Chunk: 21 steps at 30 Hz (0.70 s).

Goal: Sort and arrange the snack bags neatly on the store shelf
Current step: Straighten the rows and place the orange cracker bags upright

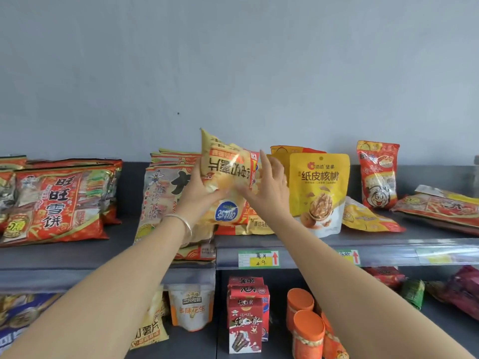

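You can pass through a bare gap on the shelf (121, 239), between the red cracker bags (57, 203) at its left end and the tall stack of packs (160, 193). The standing walnut bag (320, 187) and a flat yellow bag (368, 216) block the right. Above, your left hand (199, 190) and right hand (269, 187) hold the chip bag (228, 167) in open air.

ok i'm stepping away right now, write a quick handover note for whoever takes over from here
Left hand: grips the yellow chip bag by its left side.
Right hand: fingers straight, pressed against the bag's right side.
The bag is in the air, upside down, over the upper shelf.
On the shelf: red cracker bags stacked at left, walnut pouch upright, a flat yellow bag lying beside it, red bags lying at the far right.
Done: the chip bag is picked up.
Left: turn it right way up, set it down, and probably tidy the lying bags.
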Each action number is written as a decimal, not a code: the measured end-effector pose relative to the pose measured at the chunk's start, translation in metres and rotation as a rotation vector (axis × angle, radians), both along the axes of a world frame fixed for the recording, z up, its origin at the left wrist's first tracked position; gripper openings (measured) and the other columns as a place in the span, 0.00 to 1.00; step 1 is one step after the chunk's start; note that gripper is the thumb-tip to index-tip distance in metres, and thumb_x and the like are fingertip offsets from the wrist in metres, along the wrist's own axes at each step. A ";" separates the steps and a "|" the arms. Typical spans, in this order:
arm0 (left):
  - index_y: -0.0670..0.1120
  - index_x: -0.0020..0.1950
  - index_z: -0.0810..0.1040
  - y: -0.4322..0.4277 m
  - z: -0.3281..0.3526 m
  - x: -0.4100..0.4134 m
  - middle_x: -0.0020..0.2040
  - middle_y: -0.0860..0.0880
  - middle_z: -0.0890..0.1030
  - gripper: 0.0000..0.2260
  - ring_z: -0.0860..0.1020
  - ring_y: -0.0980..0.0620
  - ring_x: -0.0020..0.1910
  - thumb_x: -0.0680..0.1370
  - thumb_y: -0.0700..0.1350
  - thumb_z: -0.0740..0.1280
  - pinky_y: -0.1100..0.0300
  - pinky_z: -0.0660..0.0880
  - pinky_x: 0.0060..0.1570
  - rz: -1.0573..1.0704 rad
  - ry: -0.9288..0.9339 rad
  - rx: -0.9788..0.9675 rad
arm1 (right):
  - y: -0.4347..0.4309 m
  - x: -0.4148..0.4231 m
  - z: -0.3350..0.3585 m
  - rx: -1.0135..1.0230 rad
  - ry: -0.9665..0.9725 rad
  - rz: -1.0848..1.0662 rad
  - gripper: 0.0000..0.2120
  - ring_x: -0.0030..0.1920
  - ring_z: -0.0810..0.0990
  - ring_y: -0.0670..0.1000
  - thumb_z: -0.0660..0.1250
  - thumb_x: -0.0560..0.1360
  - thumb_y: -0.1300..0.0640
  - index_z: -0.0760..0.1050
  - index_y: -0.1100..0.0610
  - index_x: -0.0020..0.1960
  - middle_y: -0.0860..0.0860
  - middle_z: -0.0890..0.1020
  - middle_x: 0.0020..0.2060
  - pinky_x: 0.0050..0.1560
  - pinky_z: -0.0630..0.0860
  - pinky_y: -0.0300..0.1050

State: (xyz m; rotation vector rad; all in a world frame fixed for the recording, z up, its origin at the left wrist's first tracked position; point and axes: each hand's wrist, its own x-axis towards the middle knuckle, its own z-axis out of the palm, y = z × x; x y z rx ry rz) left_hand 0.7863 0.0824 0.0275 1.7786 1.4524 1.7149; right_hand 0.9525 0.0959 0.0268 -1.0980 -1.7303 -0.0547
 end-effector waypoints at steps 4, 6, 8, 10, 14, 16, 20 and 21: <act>0.53 0.68 0.62 -0.014 0.020 -0.020 0.56 0.57 0.77 0.37 0.78 0.51 0.54 0.65 0.57 0.75 0.54 0.75 0.49 0.128 0.424 -0.049 | -0.016 -0.019 0.031 0.323 -0.543 -0.179 0.43 0.77 0.47 0.59 0.69 0.69 0.39 0.49 0.41 0.76 0.52 0.51 0.77 0.71 0.47 0.67; 0.52 0.67 0.63 -0.019 0.026 -0.027 0.59 0.53 0.78 0.37 0.77 0.47 0.57 0.63 0.61 0.74 0.47 0.74 0.55 0.214 0.726 -0.104 | -0.021 -0.028 0.042 0.354 -0.822 -0.244 0.45 0.77 0.43 0.61 0.71 0.67 0.37 0.50 0.41 0.76 0.51 0.54 0.77 0.67 0.38 0.74; 0.51 0.67 0.63 -0.023 0.031 -0.031 0.59 0.53 0.78 0.38 0.77 0.47 0.58 0.63 0.63 0.73 0.46 0.71 0.57 0.245 0.917 -0.131 | -0.023 -0.035 0.049 0.317 -0.977 -0.298 0.48 0.77 0.43 0.62 0.71 0.64 0.33 0.51 0.43 0.76 0.50 0.60 0.75 0.62 0.32 0.77; 0.50 0.67 0.63 -0.026 0.032 -0.031 0.59 0.54 0.78 0.38 0.76 0.49 0.59 0.63 0.65 0.72 0.48 0.68 0.56 0.244 1.034 -0.128 | -0.024 -0.040 0.052 0.275 -1.075 -0.352 0.49 0.77 0.49 0.60 0.70 0.61 0.29 0.55 0.45 0.75 0.49 0.66 0.72 0.59 0.29 0.78; 0.51 0.64 0.67 -0.023 0.028 -0.021 0.55 0.54 0.79 0.33 0.75 0.49 0.59 0.64 0.64 0.71 0.46 0.62 0.57 0.305 1.183 -0.117 | -0.022 -0.037 0.045 0.061 -1.102 -0.345 0.39 0.62 0.75 0.56 0.67 0.62 0.27 0.71 0.50 0.64 0.48 0.78 0.57 0.66 0.42 0.76; 0.55 0.63 0.69 -0.022 0.027 -0.018 0.59 0.54 0.77 0.29 0.71 0.50 0.61 0.66 0.65 0.69 0.45 0.61 0.58 0.359 1.229 -0.054 | -0.019 -0.030 0.039 -0.078 -0.994 -0.301 0.33 0.57 0.77 0.54 0.66 0.63 0.27 0.74 0.51 0.57 0.49 0.79 0.51 0.69 0.50 0.70; 0.58 0.70 0.64 -0.023 0.026 -0.019 0.72 0.52 0.64 0.33 0.58 0.49 0.72 0.68 0.64 0.68 0.39 0.52 0.66 0.446 1.097 0.136 | -0.010 -0.009 0.035 -0.184 -0.726 -0.269 0.27 0.51 0.78 0.53 0.66 0.64 0.28 0.70 0.51 0.47 0.47 0.77 0.46 0.60 0.64 0.58; 0.58 0.72 0.61 -0.023 0.025 -0.017 0.73 0.51 0.60 0.35 0.54 0.48 0.73 0.68 0.63 0.69 0.38 0.51 0.67 0.459 1.012 0.192 | -0.009 -0.003 0.036 -0.218 -0.631 -0.256 0.27 0.49 0.78 0.52 0.66 0.64 0.29 0.71 0.50 0.47 0.46 0.78 0.44 0.56 0.67 0.55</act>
